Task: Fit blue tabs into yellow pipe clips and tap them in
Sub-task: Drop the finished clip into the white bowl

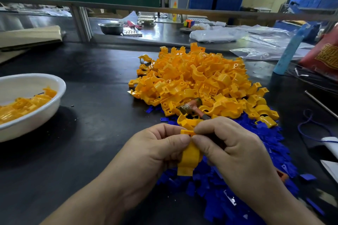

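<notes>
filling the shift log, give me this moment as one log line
step: fitting tab | left hand: holds yellow clip | right hand: pinching at clip top, hammer in palm | blue tab: hidden | white bowl: some clips

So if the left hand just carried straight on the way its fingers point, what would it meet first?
The left hand points right, toward the right hand. The yellow clip is pinched between them, so it would press into that clip and then the right hand's fingertips; depth seems matched.
</notes>
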Action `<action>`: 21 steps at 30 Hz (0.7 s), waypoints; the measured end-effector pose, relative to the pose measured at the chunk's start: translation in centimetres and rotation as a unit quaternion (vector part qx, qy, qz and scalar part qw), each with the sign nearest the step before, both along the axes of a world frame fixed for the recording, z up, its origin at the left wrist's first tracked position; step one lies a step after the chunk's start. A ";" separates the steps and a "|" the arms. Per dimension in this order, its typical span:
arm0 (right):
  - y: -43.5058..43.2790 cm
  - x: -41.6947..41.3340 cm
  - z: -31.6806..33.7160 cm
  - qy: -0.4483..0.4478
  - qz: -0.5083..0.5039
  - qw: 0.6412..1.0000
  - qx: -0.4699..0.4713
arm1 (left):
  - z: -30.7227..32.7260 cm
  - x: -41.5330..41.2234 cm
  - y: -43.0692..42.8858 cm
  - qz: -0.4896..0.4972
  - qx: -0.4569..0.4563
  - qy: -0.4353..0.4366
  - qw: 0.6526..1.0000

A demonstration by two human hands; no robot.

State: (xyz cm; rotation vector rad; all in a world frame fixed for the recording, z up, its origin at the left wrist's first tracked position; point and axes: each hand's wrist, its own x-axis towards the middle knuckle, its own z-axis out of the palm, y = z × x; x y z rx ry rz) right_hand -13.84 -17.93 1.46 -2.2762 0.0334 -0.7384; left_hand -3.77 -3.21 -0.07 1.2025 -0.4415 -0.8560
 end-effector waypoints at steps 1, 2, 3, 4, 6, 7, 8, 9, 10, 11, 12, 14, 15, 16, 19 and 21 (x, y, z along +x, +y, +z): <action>0.0 0.0 0.1 -0.002 0.009 1.000 -0.014 | 0.1 0.0 0.0 0.008 -0.003 -0.002 1.000; 0.0 -0.1 0.2 -0.005 0.017 1.000 -0.021 | 0.1 0.0 0.1 0.017 -0.005 -0.004 1.000; 0.0 -0.1 0.2 -0.010 0.020 0.999 -0.024 | 0.1 0.0 0.1 0.026 -0.005 -0.007 1.000; -0.1 -0.2 0.3 -0.018 0.021 0.999 -0.028 | 0.2 0.1 0.2 0.032 -0.005 -0.010 0.999; -0.1 -0.2 0.5 -0.029 0.016 0.999 -0.032 | 0.3 0.0 0.3 0.038 0.001 -0.019 0.999; -0.1 -0.2 0.6 -0.032 0.014 0.999 -0.035 | 0.3 0.0 0.3 0.040 0.008 -0.026 0.999; -0.1 -0.2 0.5 -0.033 0.014 0.999 -0.038 | 0.3 -0.1 0.3 0.042 0.016 -0.033 0.998; -0.1 -0.1 0.5 -0.032 0.014 0.999 -0.036 | 0.3 -0.1 0.3 0.046 0.025 -0.040 0.998; -0.1 -0.1 0.4 -0.029 0.015 0.999 -0.028 | 0.2 -0.1 0.4 0.051 0.034 -0.048 0.997; -0.1 -0.1 0.4 -0.025 0.018 0.999 -0.013 | 0.2 0.0 0.4 0.057 0.043 -0.056 0.996; -0.1 -0.2 0.4 -0.021 0.023 1.000 0.002 | 0.2 0.0 0.5 0.062 0.050 -0.062 0.995; 0.0 -0.2 0.5 -0.013 0.031 0.999 0.004 | 0.2 0.1 0.5 0.055 0.055 -0.070 0.994; 0.0 -0.2 0.5 -0.009 0.033 0.999 -0.009 | 0.3 0.0 0.4 0.039 0.051 -0.073 0.995; 0.1 -0.2 0.6 -0.004 0.034 0.999 -0.019 | 0.3 -0.1 0.4 0.020 0.045 -0.076 0.996; 0.4 -0.2 0.5 0.010 0.042 0.999 -0.018 | 0.1 -0.2 0.3 -0.010 0.030 -0.080 0.996; 0.5 -0.2 0.4 0.009 0.040 0.999 0.003 | 0.1 -0.1 0.4 -0.016 0.022 -0.078 0.997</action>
